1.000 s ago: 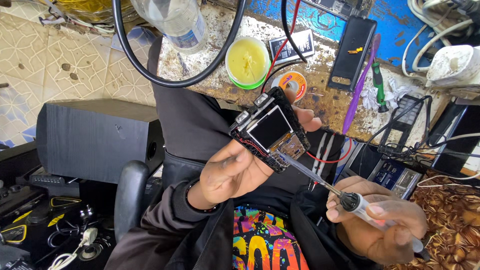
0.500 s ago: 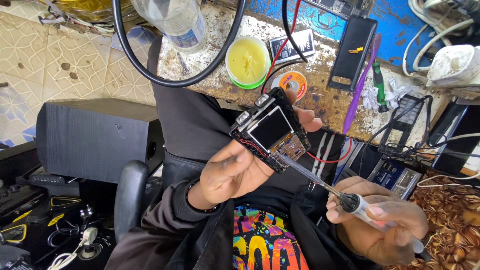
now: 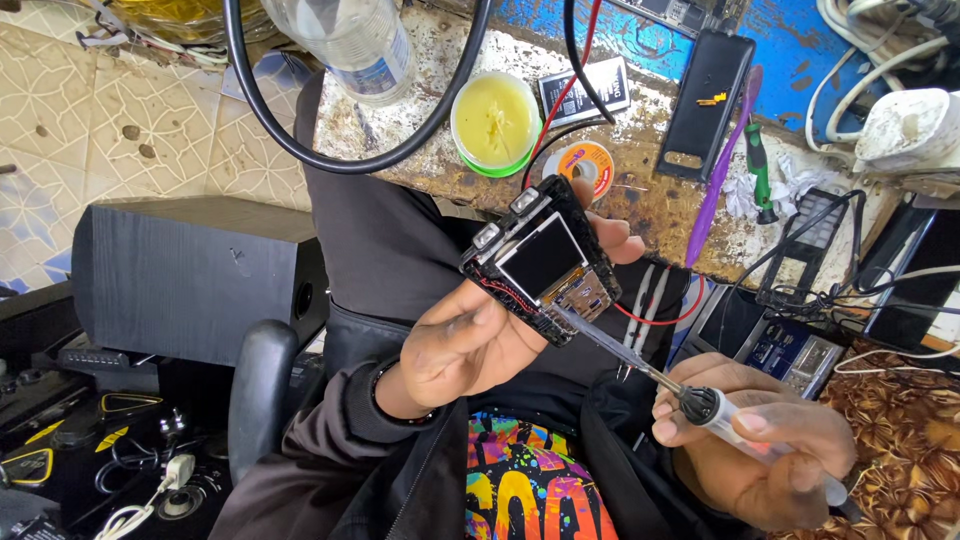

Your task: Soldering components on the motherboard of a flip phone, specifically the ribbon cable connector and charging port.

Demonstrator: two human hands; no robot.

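My left hand grips a small opened phone, a black circuit assembly with a dark screen and exposed metal parts, held tilted above my lap. In my right hand, at the lower right, is a soldering iron with a clear handle. Its thin metal tip touches the exposed board at the phone's lower edge. A red wire runs from the phone toward the bench.
The worn bench carries a round tin of yellow paste, a solder spool, a black phone cover, a purple pry tool, a plastic bottle and a thick black cable loop. A black speaker box stands on the left.
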